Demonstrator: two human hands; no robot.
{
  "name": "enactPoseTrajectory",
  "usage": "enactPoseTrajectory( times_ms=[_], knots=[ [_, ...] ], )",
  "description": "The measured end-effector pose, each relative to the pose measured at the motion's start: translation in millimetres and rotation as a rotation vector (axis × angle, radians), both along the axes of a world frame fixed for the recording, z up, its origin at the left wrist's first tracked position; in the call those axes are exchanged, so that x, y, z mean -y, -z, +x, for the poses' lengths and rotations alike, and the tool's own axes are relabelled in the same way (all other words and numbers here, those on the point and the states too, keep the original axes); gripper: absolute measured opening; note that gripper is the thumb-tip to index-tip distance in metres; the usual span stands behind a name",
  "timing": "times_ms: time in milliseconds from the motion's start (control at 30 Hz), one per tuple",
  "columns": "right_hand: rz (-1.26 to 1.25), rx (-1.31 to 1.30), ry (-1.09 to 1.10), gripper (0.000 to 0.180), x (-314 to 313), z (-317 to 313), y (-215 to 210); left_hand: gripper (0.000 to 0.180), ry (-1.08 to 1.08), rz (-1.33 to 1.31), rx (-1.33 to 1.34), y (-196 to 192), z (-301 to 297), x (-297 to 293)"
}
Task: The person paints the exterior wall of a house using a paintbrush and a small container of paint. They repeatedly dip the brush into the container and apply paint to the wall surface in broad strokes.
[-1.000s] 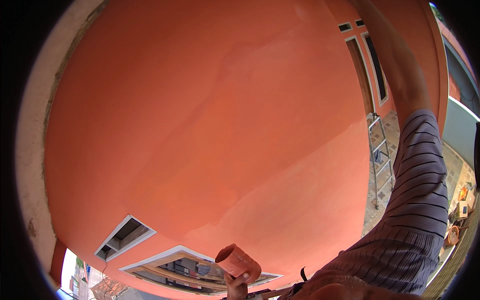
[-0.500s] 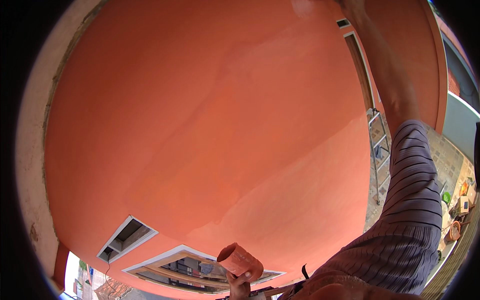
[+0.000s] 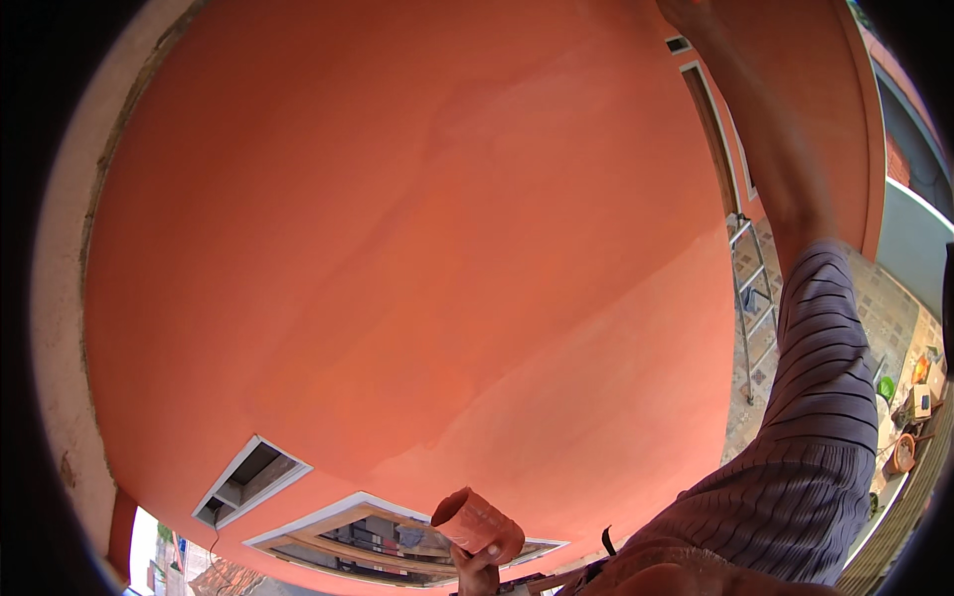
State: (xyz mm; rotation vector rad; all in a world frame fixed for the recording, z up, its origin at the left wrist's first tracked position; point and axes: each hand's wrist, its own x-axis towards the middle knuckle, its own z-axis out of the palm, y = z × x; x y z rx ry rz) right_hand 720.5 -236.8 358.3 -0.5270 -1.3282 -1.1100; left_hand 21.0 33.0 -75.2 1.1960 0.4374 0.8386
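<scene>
Low in the view, my left hand [image 3: 475, 572] grips an orange cylindrical container [image 3: 479, 524] from below, with the thumb on its side. The container is tilted, its mouth toward the upper left, and pale smears streak its outside. What is in it does not show. My right arm reaches up in front of the orange wall [image 3: 427, 248], and my right hand [image 3: 688, 14] is cut off by the top edge. Its fingers and anything in them are hidden. Patches of darker and lighter orange with soft, uneven borders cover the wall.
A metal ladder [image 3: 752, 288] stands on the tiled floor to the right. Below are a small white-framed opening [image 3: 253, 479] and a larger window [image 3: 368, 541]. A tall doorway [image 3: 713, 139] lies by my right forearm. Potted plants [image 3: 901, 452] stand far right.
My right hand has shifted slightly up and left, and the pale blurred shape beside it has left the view. The left hand and container stay almost in place.
</scene>
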Motion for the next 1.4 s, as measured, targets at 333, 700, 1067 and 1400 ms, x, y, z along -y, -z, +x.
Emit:
enactPoseTrajectory(
  times_ms=[333, 700, 1067, 1400],
  knots=[
    [-0.424, -0.343, 0.223, 0.01, 48, -39, 111, 0.085, 0.069, 0.017, 0.022, 7, -2, -10],
    [-0.253, -0.317, 0.025, 0.014, 39, -35, 3, 0.078, 0.1, 0.027, 0.021, 11, -7, -14],
    [-0.001, -0.178, -0.007, 0.011, 27, -15, -108, 0.076, 0.085, 0.028, 0.01, 16, -6, -21],
    [0.147, -0.05, 0.414, 0.008, -24, -29, -74, 0.081, 0.032, -0.002, 0.034, 9, -2, -7]
  ],
)
